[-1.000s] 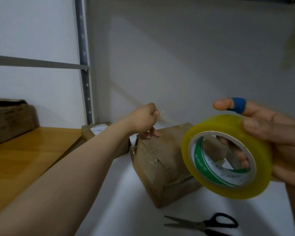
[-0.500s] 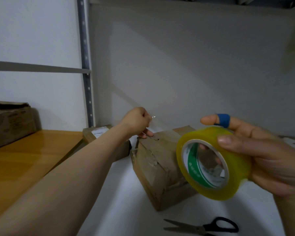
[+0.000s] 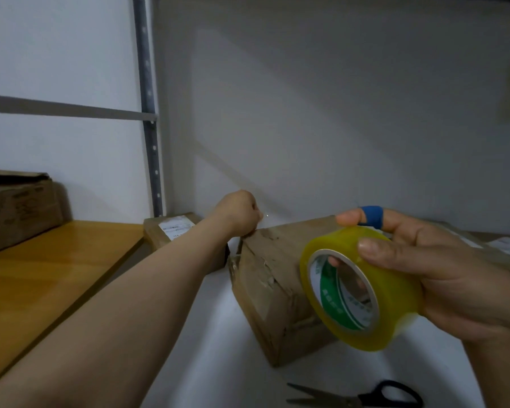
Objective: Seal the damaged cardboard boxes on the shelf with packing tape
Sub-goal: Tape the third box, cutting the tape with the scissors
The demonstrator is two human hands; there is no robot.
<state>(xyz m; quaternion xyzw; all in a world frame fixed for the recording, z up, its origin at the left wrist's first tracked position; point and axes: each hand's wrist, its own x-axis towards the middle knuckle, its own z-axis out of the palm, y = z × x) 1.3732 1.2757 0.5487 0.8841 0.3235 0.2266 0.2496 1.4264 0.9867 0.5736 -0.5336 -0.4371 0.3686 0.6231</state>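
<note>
A worn brown cardboard box (image 3: pixel 277 293) with torn paper on its side lies on the white shelf (image 3: pixel 212 348) in front of me. My left hand (image 3: pixel 239 212) reaches over its far top edge, fingers curled and pinching the free end of a clear strip of tape. My right hand (image 3: pixel 442 266) grips a yellowish roll of packing tape (image 3: pixel 357 293) with a green and white core, just above the box's near right part. A blue band wraps my right index finger. The clear strip between the hands is barely visible.
Black-handled scissors (image 3: pixel 357 397) lie on the shelf at the front. A small labelled box (image 3: pixel 174 231) sits behind my left arm, and a larger carton (image 3: pixel 15 207) stands on the wooden shelf (image 3: pixel 42 275) to the left. A perforated metal upright (image 3: pixel 149 113) runs up the back.
My left hand has dropped from above the box down to its far top edge. My right hand has lowered the tape roll closer to the box.
</note>
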